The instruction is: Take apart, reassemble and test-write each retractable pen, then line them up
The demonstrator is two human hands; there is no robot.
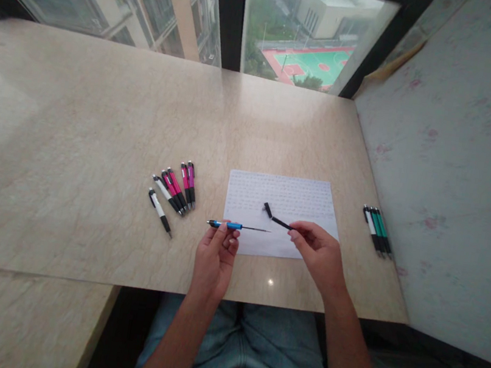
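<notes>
My left hand (216,256) is closed around a blue ballpoint pen barrel (233,226) with a black end. A thin refill (256,229) sticks out of the barrel to the right, bare to its tip. Between the thumb and fingers of my right hand (319,251) is a slim black pen part (281,222), pointing up and left; its other end is hidden by the fingers. Just beyond it, a short black piece (268,210) shows over the paper; I cannot tell if the two touch. Both hands are over or beside a sheet of paper (270,248) with rows of writing.
Left of the paper lie several pens with pink, purple and white barrels (174,187), and one white pen (159,211) nearer me. Several green and white pens (377,231) lie by the right wall (456,197). Windows (314,34) border the stone-patterned desk (97,125) at the back.
</notes>
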